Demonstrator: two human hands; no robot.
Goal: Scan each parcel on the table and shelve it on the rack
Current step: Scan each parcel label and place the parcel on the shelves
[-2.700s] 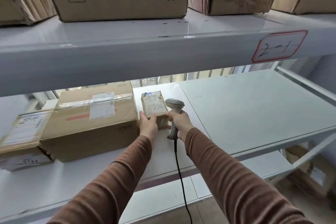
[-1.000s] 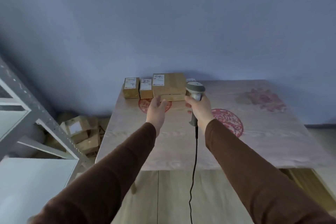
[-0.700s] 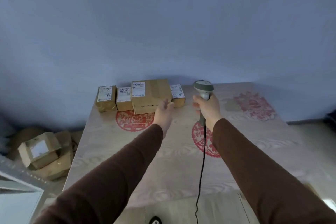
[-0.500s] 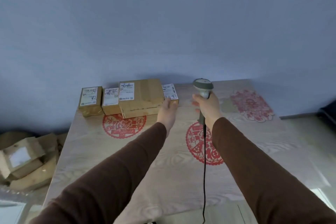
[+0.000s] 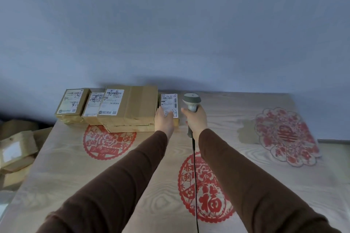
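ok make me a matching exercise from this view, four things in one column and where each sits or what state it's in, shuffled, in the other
Things:
1. small flat cardboard parcel with white label
2. grey handheld barcode scanner
3. large brown cardboard box
4. loose cardboard boxes

Places or states:
A. piled on the floor left of the wooden table
B. gripped in the right hand
C. under the left hand, at the row's right end
D. third in the row, tallest

Pairs: 1-C, 2-B, 3-D, 4-A
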